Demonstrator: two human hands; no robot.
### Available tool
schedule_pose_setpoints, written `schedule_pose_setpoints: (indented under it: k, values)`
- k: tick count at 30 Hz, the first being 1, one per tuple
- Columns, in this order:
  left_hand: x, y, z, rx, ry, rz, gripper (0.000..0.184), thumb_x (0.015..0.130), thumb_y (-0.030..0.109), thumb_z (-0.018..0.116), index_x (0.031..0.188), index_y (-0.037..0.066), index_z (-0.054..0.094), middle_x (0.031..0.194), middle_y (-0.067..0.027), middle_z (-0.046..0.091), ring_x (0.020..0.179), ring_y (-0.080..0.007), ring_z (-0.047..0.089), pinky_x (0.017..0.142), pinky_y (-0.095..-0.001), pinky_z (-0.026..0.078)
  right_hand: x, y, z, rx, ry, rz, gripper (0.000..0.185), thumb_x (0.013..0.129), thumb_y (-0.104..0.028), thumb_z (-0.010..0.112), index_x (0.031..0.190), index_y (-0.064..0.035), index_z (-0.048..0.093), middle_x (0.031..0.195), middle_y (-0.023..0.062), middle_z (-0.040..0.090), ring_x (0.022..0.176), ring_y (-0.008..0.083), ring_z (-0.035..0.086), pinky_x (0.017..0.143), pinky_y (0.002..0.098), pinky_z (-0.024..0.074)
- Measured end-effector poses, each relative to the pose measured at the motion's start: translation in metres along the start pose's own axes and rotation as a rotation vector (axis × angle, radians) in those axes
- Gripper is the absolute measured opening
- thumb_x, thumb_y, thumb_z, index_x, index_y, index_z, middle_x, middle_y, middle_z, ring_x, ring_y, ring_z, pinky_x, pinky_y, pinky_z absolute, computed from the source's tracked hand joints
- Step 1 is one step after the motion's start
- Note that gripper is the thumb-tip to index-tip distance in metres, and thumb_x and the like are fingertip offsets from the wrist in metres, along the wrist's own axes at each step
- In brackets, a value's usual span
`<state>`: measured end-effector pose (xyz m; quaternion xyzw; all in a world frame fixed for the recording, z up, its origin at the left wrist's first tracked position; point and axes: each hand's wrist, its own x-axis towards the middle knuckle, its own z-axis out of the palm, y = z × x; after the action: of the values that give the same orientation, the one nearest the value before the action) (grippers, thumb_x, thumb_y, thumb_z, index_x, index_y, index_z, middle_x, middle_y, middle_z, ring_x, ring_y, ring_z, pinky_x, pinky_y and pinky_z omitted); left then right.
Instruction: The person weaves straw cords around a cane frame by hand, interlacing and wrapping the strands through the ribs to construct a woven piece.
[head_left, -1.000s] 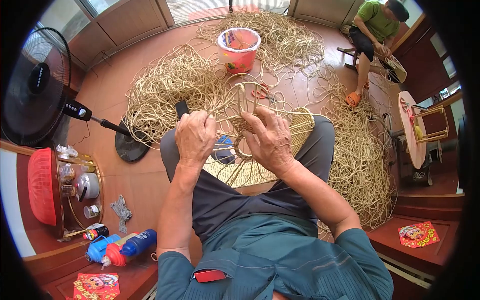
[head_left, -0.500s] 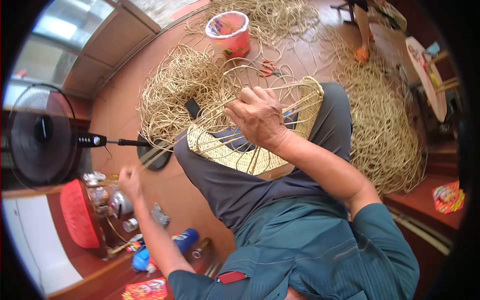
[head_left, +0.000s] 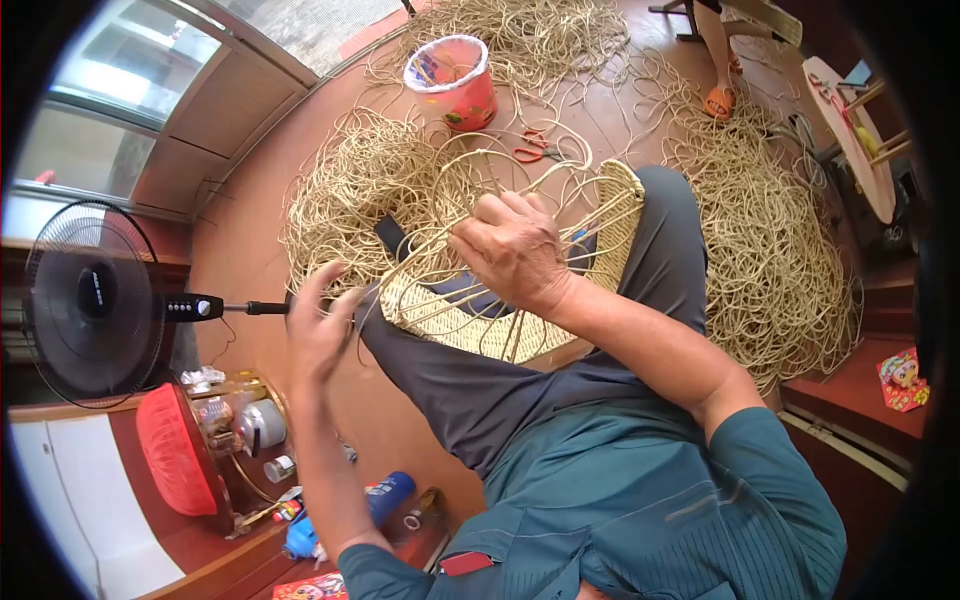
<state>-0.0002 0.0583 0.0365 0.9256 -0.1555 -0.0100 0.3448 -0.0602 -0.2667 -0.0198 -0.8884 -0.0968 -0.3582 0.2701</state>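
Observation:
A half-woven piece of pale yellow cord [head_left: 525, 338] lies across my lap, its plaited band curving between my knees with loose strands stretched over its middle. My right hand [head_left: 512, 252] is closed in a fist above those strands, gripping the cord [head_left: 437, 238] that runs out to its left. Off the left knee, my left hand [head_left: 325, 325] is raised with its fingers spread, slightly blurred. A thin strand hangs near it, but no cord shows firmly in its grasp. Part of the weave is hidden behind my right hand and wrist.
Heaps of loose cord [head_left: 770, 250] cover the floor to the right, ahead and at left. A red bucket [head_left: 465, 100], red-handled pliers [head_left: 538, 155] and a dark phone-like object [head_left: 391, 236] lie ahead. A fan [head_left: 97, 295] stands left. Another person's foot [head_left: 719, 103] is at upper right.
My left hand has moved up and right towards the knee, and its fingers have opened from a fist; the taut strand has slackened. My right hand keeps its grip, nearly in place.

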Motion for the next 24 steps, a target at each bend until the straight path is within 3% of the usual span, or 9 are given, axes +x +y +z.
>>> schedule_pose_setpoints:
  k: [6,7,10,12,16,17,20,23,24]
  values:
    - [0.037,0.078,0.100,0.004,0.018,0.334,0.016,0.109,0.014,0.078,0.119,0.001,0.081,0.102,-0.0143,0.080,0.105,-0.0302,0.078,0.093,-0.0419,0.059,0.004,-0.003,-0.003,-0.008,0.014,0.023,0.013,0.095,-0.026,0.081,0.087,-0.0175,0.075,0.090,0.0022,0.062,0.091,0.0251,0.066,0.084,0.0436,0.0491]
    - [0.038,0.076,0.097,0.234,0.168,0.594,0.014,0.113,0.013,0.072,0.113,0.002,0.080,0.091,-0.0126,0.078,0.093,-0.0287,0.077,0.082,-0.0408,0.059,0.007,-0.002,-0.002,-0.006,0.025,0.009,0.014,0.095,-0.026,0.082,0.087,-0.0175,0.075,0.090,0.0022,0.062,0.091,0.0249,0.066,0.084,0.0436,0.0490]
    - [0.023,0.047,0.075,0.290,0.258,0.585,0.018,0.115,0.015,0.068,0.114,0.003,0.081,0.089,-0.0103,0.078,0.091,-0.0234,0.077,0.081,-0.0371,0.058,-0.001,-0.001,0.002,0.002,0.021,0.000,0.013,0.094,-0.026,0.083,0.087,-0.0183,0.075,0.091,0.0013,0.062,0.090,0.0241,0.065,0.085,0.0433,0.0483]
    - [-0.007,-0.003,0.028,0.088,0.218,0.011,0.022,0.115,0.018,0.067,0.116,0.003,0.083,0.097,-0.0075,0.081,0.089,-0.0180,0.076,0.081,-0.0344,0.058,-0.002,0.002,0.005,-0.004,0.009,-0.006,0.010,0.093,-0.028,0.084,0.091,-0.0199,0.078,0.092,-0.0003,0.062,0.088,0.0231,0.065,0.085,0.0427,0.0474]
    - [-0.101,-0.192,-0.132,0.170,0.489,-0.430,0.024,0.110,0.016,0.069,0.119,-0.002,0.082,0.111,-0.0105,0.083,0.084,-0.0190,0.078,0.074,-0.0289,0.062,-0.003,0.005,0.009,-0.007,0.046,-0.010,0.011,0.093,-0.027,0.084,0.089,-0.0198,0.076,0.091,0.0001,0.061,0.088,0.0221,0.064,0.086,0.0421,0.0473]
    - [-0.137,-0.270,-0.185,-0.089,0.656,-0.567,0.025,0.107,0.017,0.070,0.114,-0.003,0.083,0.107,-0.0132,0.084,0.084,-0.0202,0.079,0.072,-0.0309,0.063,-0.003,0.004,0.009,0.015,0.049,-0.009,0.012,0.093,-0.027,0.084,0.088,-0.0195,0.075,0.090,0.0006,0.060,0.089,0.0222,0.064,0.086,0.0423,0.0472]
    - [-0.233,-0.366,-0.321,0.704,0.490,-1.093,0.032,0.103,0.029,0.076,0.115,0.000,0.084,0.107,-0.0167,0.085,0.082,-0.0294,0.080,0.077,-0.0491,0.064,-0.004,0.003,0.009,0.005,0.044,-0.016,0.013,0.092,-0.027,0.084,0.088,-0.0195,0.075,0.090,0.0007,0.060,0.089,0.0223,0.064,0.086,0.0423,0.0470]
    - [-0.190,-0.252,-0.233,0.980,0.463,-0.957,0.032,0.106,0.020,0.072,0.115,-0.009,0.081,0.111,-0.0173,0.086,0.106,-0.0393,0.082,0.094,-0.0517,0.065,-0.004,0.003,0.011,0.021,0.058,-0.010,0.012,0.092,-0.027,0.084,0.088,-0.0193,0.076,0.090,0.0006,0.061,0.088,0.0227,0.064,0.085,0.0419,0.0469]
    - [-0.156,-0.211,-0.194,0.763,0.528,-0.743,0.036,0.111,0.020,0.069,0.132,-0.009,0.077,0.129,-0.0179,0.084,0.123,-0.0380,0.078,0.111,-0.0511,0.059,-0.004,0.003,0.011,0.016,0.051,-0.005,0.011,0.092,-0.027,0.084,0.089,-0.0193,0.077,0.090,0.0006,0.061,0.088,0.0228,0.065,0.085,0.0419,0.0468]
